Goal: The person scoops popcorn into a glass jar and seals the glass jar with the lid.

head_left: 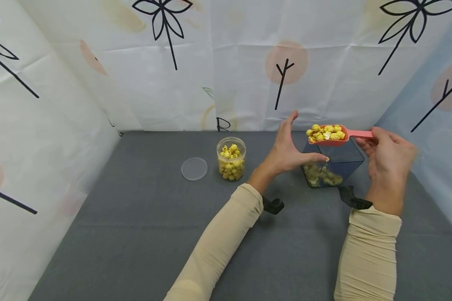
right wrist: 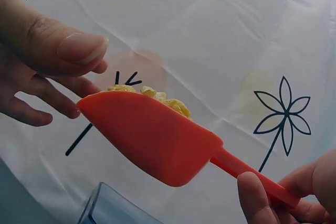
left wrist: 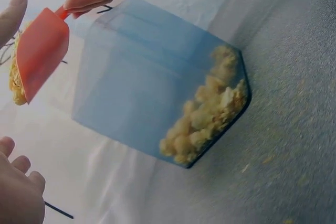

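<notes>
My right hand grips the handle of a red scoop and holds it level above a clear bluish square container. Yellow popcorn is heaped in the scoop. My left hand is held up by the scoop's front end, thumb and fingers spread apart and holding nothing. More popcorn lies in the bottom of the square container, seen through its wall in the left wrist view. Left of my left hand stands a round clear jar, largely filled with popcorn and without a lid.
A flat round clear lid lies on the grey tabletop, left of the jar. White patterned cloth hangs behind the table and at its sides. The square container stands close to the back right of the table.
</notes>
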A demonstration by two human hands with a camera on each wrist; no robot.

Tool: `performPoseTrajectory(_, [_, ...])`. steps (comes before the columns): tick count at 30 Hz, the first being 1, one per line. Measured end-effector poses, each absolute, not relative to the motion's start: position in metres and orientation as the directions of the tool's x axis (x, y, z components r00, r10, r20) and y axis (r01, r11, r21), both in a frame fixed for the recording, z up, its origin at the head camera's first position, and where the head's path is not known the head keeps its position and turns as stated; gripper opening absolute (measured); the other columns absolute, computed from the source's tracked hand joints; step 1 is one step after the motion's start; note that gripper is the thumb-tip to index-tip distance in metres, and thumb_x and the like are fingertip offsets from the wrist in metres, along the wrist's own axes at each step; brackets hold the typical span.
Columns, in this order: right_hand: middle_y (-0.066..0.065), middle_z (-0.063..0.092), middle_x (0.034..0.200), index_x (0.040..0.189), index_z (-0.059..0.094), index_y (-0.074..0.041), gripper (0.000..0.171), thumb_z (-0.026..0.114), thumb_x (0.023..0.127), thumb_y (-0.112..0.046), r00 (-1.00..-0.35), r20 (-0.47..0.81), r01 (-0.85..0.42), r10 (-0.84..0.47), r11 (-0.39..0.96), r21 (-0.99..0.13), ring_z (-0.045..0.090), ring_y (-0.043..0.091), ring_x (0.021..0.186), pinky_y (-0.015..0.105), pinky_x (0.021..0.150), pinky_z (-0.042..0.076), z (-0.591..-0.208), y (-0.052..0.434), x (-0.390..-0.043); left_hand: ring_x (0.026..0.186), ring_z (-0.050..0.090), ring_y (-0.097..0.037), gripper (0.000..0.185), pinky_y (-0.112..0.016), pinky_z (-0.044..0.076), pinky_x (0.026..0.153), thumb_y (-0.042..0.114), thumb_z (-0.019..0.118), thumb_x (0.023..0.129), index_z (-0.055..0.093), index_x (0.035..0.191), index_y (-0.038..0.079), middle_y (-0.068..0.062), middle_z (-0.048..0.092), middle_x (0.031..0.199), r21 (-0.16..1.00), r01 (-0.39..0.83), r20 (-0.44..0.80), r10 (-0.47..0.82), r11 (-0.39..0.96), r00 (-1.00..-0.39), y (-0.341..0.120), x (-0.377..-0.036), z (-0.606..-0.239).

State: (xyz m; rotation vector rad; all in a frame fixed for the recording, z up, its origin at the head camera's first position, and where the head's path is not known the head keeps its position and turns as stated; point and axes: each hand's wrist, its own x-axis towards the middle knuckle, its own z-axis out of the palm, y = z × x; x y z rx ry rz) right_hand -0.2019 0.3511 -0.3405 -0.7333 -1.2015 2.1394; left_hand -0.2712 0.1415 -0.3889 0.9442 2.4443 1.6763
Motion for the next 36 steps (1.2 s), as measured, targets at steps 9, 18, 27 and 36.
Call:
performPoseTrajectory(9, [0.008,0.063,0.102,0.107,0.075,-0.001,0.018,0.076,0.091,-0.009,-0.723,-0.112,-0.274,0.682,-0.432,-0.859,0.069,0.016,0.060,0.023,0.062,0.060,-0.338,0.333,-0.207,0.157,0.019,-0.011,0.126,-0.047,0.033,0.124,0.044,0.091,0.075,0.000,0.163,0.038,0.011,0.013,0.169,0.807,0.525,0.372,0.458,0.271,-0.808,0.120,-0.266,-0.374])
performPoseTrajectory(18, [0.009,0.064,0.097,0.104,0.075,-0.002,0.013,0.073,0.094,-0.011,-0.753,-0.064,-0.271,0.655,-0.397,-0.877,0.070,0.015,0.058,0.023,0.063,0.060,-0.337,0.308,-0.217,0.154,0.022,-0.008,0.127,-0.047,0.034,0.123,0.048,0.092,0.072,0.002,0.162,0.042,0.013,0.016,0.167,0.780,0.545,0.399,0.427,0.307,-0.811,0.096,-0.264,-0.362])
performPoseTrajectory(27, [0.013,0.059,0.105,0.102,0.075,0.001,0.011,0.071,0.094,-0.007,-0.798,-0.021,-0.306,0.602,-0.434,-0.848,0.068,0.016,0.057,0.024,0.061,0.060,-0.336,0.279,-0.230,0.155,0.021,-0.008,0.128,-0.048,0.034,0.123,0.049,0.093,0.070,0.005,0.163,0.040,0.011,0.017,0.168,0.762,0.552,0.431,0.372,0.339,-0.822,0.073,-0.261,-0.359])
performPoseTrajectory(36, [0.016,0.054,0.115,0.106,0.073,0.003,0.014,0.067,0.096,-0.005,-0.830,0.041,-0.341,0.557,-0.446,-0.827,0.067,0.018,0.062,0.023,0.063,0.060,-0.341,0.258,-0.239,0.154,0.022,-0.008,0.127,-0.049,0.032,0.123,0.046,0.093,0.071,0.007,0.164,0.036,0.012,0.018,0.168,0.744,0.570,0.474,0.325,0.349,-0.818,0.043,-0.263,-0.359])
